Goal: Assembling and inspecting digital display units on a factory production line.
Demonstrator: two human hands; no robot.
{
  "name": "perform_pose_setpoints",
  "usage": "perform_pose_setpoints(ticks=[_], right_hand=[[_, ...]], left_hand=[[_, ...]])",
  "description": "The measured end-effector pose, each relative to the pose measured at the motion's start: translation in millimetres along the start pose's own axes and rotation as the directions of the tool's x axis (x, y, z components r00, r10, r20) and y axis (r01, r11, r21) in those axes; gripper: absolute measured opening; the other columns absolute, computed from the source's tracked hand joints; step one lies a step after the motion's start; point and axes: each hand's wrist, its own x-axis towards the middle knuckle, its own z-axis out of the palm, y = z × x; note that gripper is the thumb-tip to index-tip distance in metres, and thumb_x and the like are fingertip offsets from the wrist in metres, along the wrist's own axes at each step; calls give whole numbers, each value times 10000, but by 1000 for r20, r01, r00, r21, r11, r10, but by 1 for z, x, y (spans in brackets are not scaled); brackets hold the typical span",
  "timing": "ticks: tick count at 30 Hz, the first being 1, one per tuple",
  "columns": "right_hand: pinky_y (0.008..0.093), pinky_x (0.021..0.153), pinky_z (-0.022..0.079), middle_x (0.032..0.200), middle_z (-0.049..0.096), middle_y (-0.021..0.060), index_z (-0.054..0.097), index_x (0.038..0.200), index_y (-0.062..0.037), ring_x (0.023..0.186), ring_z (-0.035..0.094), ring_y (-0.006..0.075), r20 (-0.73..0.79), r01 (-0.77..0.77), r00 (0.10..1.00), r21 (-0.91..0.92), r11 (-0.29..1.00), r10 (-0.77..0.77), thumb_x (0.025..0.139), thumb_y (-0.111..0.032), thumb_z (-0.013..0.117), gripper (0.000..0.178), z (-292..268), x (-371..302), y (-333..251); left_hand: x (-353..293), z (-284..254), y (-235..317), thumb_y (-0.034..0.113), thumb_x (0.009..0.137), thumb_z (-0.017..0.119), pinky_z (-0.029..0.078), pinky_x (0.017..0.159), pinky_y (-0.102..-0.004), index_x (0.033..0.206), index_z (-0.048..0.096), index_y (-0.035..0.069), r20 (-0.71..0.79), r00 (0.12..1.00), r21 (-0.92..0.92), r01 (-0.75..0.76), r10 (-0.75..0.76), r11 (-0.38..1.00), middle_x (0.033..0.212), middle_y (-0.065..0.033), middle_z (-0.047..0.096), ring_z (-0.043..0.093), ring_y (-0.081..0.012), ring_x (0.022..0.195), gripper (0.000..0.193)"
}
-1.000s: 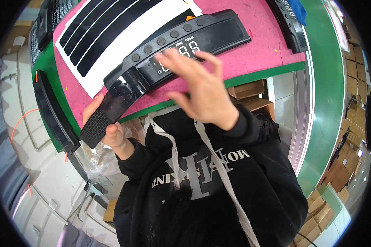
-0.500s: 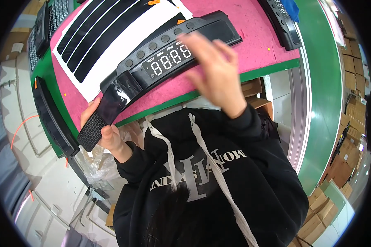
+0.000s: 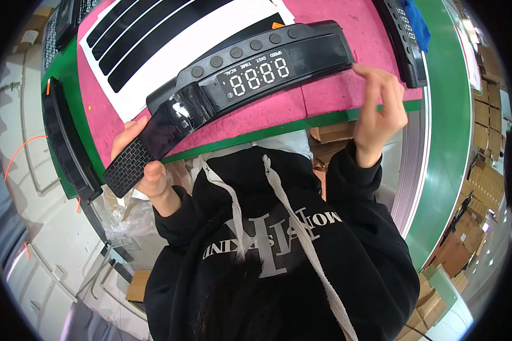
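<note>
A curved black display panel [image 3: 324, 48] with round buttons and white digits lies along the front of the pink mat. Over its left part runs a glossy black film strip [image 3: 164, 132], bent up and loose at its brick-patterned end. My left hand [image 3: 149, 179] is closed on that loose end, thumb on the near edge and fingers on the far edge. By the panel's lower right corner is my right hand [image 3: 381, 108], its index finger stretched to the corner and the other fingers loosely bent. Nothing shows in it.
White sheets with black curved strips [image 3: 133, 62] lie behind the panel on the pink mat [image 3: 330, 96]. A similar black panel [image 3: 401, 42] sits at the far right beside a blue cloth [image 3: 416, 25]. Another long black housing [image 3: 68, 136] lies along the green table's left edge.
My right hand has swept from over the digits to the panel's right end. The panel shows slightly further right and nearer. The left hand keeps hold of the film strip.
</note>
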Motion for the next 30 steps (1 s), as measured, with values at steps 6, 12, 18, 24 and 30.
perform_pose_setpoints(ticks=[6, 12, 18, 24, 30], right_hand=[[314, 728, 487, 953, 705, 54, 708, 912, -33, 876, 664, 205, 131, 289, 938, 211, 934, -320, 737, -25, 760, 183, 27, 23, -45], [302, 684, 487, 958, 682, 36, 703, 892, -37, 880, 651, 189, 271, 406, 815, 364, 838, -512, 690, -67, 774, 217, 43, 35, -69], [292, 643, 520, 913, 654, 35, 688, 871, -18, 842, 633, 182, 460, 414, 731, 288, 863, -504, 666, -52, 742, 215, 33, 46, -82], [282, 617, 540, 919, 633, 62, 663, 842, 11, 828, 624, 190, 518, 532, 662, 184, 827, -541, 690, -18, 695, 158, 29, 45, -92], [273, 609, 537, 927, 616, 65, 653, 875, 19, 815, 614, 203, 494, 600, 626, 188, 777, -603, 683, -3, 693, 197, 33, 44, -85]], left_hand=[[2, -1, -5, 545, 672, 831, 423, 727, -265, 1074, 617, -112, 26, 1000, -48, -8, 9, 999, 896, -100, 585, 541, -182, 797, 799], [2, -2, -4, 533, 670, 839, 399, 669, -259, 1075, 616, -111, 36, 999, -64, -16, 18, 998, 844, -96, 577, 514, -173, 759, 793], [2, -1, -2, 523, 669, 843, 400, 670, -253, 1074, 618, -114, 49, 999, -67, -10, 13, 998, 825, -94, 584, 519, -179, 765, 788], [3, 0, -1, 499, 658, 859, 406, 684, -247, 1078, 626, -114, 58, 998, -93, 6, 0, 996, 846, -101, 601, 534, -172, 769, 779], [4, 3, 3, 499, 643, 870, 406, 684, -242, 1078, 633, -106, 50, 998, -94, 35, -31, 995, 844, -85, 601, 536, -154, 759, 782]])
